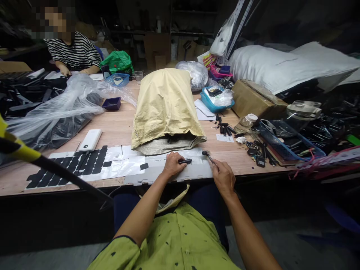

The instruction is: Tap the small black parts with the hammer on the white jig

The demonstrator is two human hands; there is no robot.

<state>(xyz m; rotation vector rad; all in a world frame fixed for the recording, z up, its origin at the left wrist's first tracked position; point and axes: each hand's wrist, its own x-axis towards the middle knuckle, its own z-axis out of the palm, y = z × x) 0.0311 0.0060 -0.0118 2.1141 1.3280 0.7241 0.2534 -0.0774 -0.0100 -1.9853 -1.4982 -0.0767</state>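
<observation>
My left hand is closed on a small, dark, elongated piece, which it holds low over a pale board at the table's front edge. To its right, my right hand grips the thin metal shaft of a small hammer with a dark, rounded head. The hammer head is raised near the board, apart from the dark piece. Just beyond both hands lies a big yellow woven sack, its mouth facing me and dark items inside. A black rounded patch lies on the board's left part.
Left of the board, a sheet of black adhesive patches lies beneath a white power bank. Black pieces, a glass jar and a blue basket stand right. A co-worker sits at far left. A yellow-black pole crosses the left foreground.
</observation>
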